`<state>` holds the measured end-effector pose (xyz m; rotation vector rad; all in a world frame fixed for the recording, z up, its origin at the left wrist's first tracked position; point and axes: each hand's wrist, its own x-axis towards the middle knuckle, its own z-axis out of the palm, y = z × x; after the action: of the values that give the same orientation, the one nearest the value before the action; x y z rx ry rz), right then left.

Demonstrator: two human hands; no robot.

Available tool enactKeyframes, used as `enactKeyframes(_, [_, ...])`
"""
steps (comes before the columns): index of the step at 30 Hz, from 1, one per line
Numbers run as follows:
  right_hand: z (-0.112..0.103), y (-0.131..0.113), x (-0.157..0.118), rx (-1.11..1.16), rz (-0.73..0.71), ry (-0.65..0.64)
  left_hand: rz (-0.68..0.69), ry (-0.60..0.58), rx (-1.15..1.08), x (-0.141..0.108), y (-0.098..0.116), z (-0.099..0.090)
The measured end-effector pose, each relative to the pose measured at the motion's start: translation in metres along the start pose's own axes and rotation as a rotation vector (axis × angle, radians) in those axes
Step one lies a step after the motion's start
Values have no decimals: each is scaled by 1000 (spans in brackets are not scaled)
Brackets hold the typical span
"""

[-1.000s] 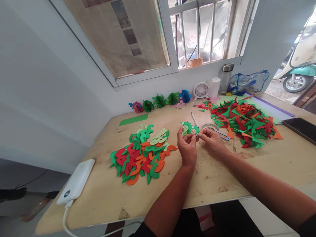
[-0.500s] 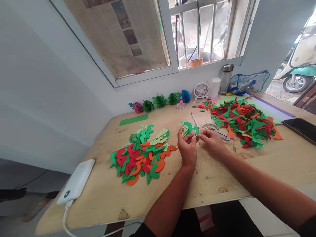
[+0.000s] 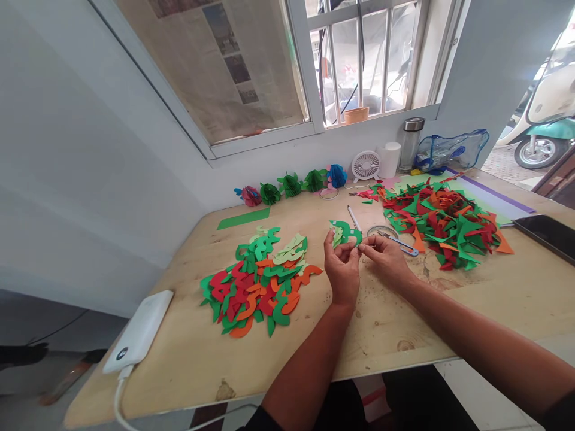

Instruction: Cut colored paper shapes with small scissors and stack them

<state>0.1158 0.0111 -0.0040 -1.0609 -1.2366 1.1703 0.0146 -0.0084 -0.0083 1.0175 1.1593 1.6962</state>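
Between the fingers of my left hand [image 3: 343, 269] is a curved green paper cutout [image 3: 345, 230] with small whitish patches on it, and pale green paper shows beside it. My right hand [image 3: 384, 254] is closed in a pinch at the cutout's right end, the fingertips almost meeting those of my left hand. What exactly the right fingertips grip is too small to make out. Just beyond the hands lie a white pen [image 3: 354, 218], a roll of tape [image 3: 381, 231] and a blue utility knife [image 3: 405, 245].
Left of my hands spreads a pile of curved cutouts [image 3: 251, 287]; to the right is a heap of paper scraps [image 3: 444, 218]. Paper ornaments [image 3: 291, 184], a small fan [image 3: 366, 165] and a glass bottle [image 3: 411, 146] line the wall. A power bank [image 3: 139, 329] and a phone [image 3: 545, 234] lie near the edges.
The fingers have shifted slightly around the right end of the green cutout, and it has turned a little. The piles and tools stay where they were.
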Motion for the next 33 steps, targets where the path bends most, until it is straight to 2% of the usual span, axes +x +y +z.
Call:
enactKeyframes(8, [-5, 4, 3, 15, -37, 82, -78, 7, -69, 0, 5, 2])
enactKeyframes(10, [-4, 3, 3, 75, -7, 58, -84, 0, -76, 0, 5, 2])
enactKeyframes(14, [-1, 1, 1, 130, 47, -67, -81, -13, -65, 0, 3, 1])
enactKeyframes(21, [-3, -1, 2, 74, 23, -17, -77, -32, -52, -1, 3, 1])
enactKeyframes(27, [-3, -4, 2, 17, 27, 35, -63, 63, -24, 3, 8, 0])
enactKeyframes(33, [-2, -4, 2, 76, 54, -15, -79, 100, -100, 11, 8, -5])
